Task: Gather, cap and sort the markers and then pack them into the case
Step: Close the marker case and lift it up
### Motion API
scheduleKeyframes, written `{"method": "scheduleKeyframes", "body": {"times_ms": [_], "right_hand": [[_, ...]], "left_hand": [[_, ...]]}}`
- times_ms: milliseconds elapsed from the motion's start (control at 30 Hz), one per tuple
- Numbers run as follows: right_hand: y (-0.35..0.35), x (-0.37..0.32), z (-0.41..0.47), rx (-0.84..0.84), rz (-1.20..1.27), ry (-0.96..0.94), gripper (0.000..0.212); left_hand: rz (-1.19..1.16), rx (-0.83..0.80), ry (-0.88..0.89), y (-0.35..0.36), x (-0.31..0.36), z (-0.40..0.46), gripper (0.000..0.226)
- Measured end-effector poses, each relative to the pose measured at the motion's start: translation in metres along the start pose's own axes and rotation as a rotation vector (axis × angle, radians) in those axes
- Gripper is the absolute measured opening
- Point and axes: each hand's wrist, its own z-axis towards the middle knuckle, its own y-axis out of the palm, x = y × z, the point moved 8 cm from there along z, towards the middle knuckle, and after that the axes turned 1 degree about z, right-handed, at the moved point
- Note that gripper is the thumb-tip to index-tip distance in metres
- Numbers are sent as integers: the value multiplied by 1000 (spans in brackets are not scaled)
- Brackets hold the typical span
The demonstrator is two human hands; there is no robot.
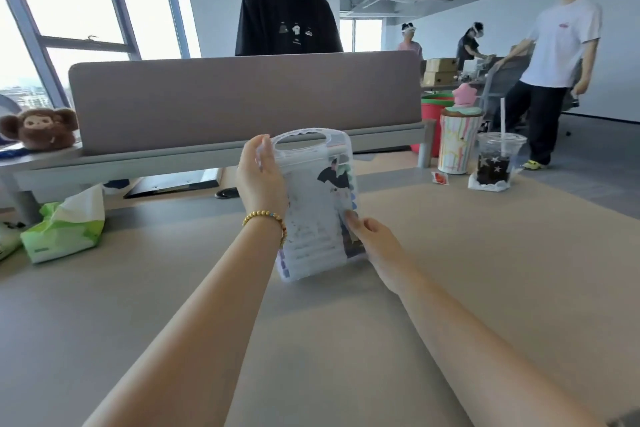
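Markers lie packed inside the clear case point(317, 204), held tilted above the worktop point(467, 253), left hand point(261, 177) grasping its side, right hand point(372, 239) pinching a corner; an unlatched lid could spill them.

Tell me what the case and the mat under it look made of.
Case: likely thin clear plastic, slightly glossy; the printed insert and coloured marker ends show through its wall, and it has a moulded handle slot. Both hands hold it. Mat: looks like matte tan paper or card, flat and without shine; I can't tell which.
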Motion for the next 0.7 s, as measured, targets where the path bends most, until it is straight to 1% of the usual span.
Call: {"method": "scheduleKeyframes", "body": {"times_ms": [33, 67, 133, 167, 233, 333, 400, 500, 567, 600, 633, 700], "right_hand": [[-7, 0, -8, -12, 106, 49, 55], [-14, -2, -17, -10, 208, 93, 53], [-28, -9, -31, 26, 364, 90, 39], [-36, -12, -39, 53, 449, 70, 33], [-49, -17, -58, 105, 645, 40, 30], [-90, -24, -96, 228, 693, -12, 22], [-135, -28, -125, 338, 639, -48, 24], [-211, -30, -170, 518, 492, -66, 34], [-256, -35, -205, 585, 483, -115, 19], [-280, -35, -223, 616, 478, -142, 15], [-303, -37, -242, 649, 460, -166, 20], [-349, -39, -280, 721, 380, -211, 38]], "left_hand": [[-43, 34, -38, -2, 1, -5, 31], [-79, 69, -78, -5, 0, -12, 32], [-176, 119, -168, -6, -3, -28, 40], [-224, 113, -216, -2, -5, -38, 44], [-290, 60, -294, 8, -3, -60, 47], [-327, -87, -354, 32, 14, -93, 39], [-254, -228, -325, 51, 32, -113, 35], [-101, -489, -153, 89, 72, -149, 28], [-30, -627, -41, 118, 101, -182, 29], [-15, -681, -11, 132, 114, -201, 28], [-9, -725, 11, 147, 125, -219, 27], [28, -807, 71, 177, 145, -257, 24]]}}
